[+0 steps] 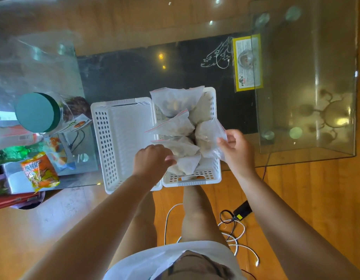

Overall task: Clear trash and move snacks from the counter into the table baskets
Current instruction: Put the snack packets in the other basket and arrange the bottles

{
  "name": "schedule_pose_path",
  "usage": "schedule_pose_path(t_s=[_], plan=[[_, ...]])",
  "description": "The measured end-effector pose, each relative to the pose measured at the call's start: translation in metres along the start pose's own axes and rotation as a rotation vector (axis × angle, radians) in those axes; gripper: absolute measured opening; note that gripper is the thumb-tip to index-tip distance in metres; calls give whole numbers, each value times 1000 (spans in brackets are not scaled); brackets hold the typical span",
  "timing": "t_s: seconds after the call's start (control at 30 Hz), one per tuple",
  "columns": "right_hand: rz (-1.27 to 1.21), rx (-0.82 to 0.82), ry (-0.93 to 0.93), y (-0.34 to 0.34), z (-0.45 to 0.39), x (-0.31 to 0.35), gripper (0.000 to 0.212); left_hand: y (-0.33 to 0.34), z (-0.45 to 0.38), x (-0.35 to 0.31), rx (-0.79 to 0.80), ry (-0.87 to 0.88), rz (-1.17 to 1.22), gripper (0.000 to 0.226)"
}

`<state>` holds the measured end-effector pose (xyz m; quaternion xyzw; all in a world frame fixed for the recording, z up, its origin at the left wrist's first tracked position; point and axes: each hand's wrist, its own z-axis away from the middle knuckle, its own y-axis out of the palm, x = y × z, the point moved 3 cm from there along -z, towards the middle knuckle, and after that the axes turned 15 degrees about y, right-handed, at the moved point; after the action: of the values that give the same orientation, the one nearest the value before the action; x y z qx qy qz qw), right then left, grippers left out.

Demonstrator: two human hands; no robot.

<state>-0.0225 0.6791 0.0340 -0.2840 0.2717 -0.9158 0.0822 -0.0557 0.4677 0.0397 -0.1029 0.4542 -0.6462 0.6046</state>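
Two white perforated baskets stand side by side at the glass table's near edge. The left basket [103, 138] holds nothing. The right basket [212, 174] is packed with several clear zip bags of snacks; the topmost bag [175, 100] lies at its far end. My left hand [153, 160] pinches the near bag [186, 164] at the basket's front. My right hand [235, 148] grips the edge of another zip bag [207, 134] on the basket's right side.
A green-lidded jar [36, 112], an orange snack packet [39, 170] and other packets crowd the table's left end. A yellow-bordered label [247, 63] lies under the glass at the far right. Cables [231, 225] and a black device [242, 210] lie on the wooden floor by my legs.
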Motion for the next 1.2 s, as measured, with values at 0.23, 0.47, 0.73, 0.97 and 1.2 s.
schedule_pose_path(t_s=[0.23, 0.47, 0.73, 0.97, 1.2], plan=[[207, -112, -264, -1, 43, 57, 34, -2, 31, 36, 96, -33, 303, 40], [196, 172, -376, 92, 95, 138, 25, -16, 101, 136, -293, -338, 668, 25], [310, 474, -296, 273, 143, 186, 22, 1, 195, 295, -661, -823, 818, 25], [490, 496, -24, 392, 124, 178, 57, 23, 211, 384, -742, -997, 932, 60], [523, 414, 106, 430, 102, 167, 49, 31, 187, 409, -557, -825, 971, 33]])
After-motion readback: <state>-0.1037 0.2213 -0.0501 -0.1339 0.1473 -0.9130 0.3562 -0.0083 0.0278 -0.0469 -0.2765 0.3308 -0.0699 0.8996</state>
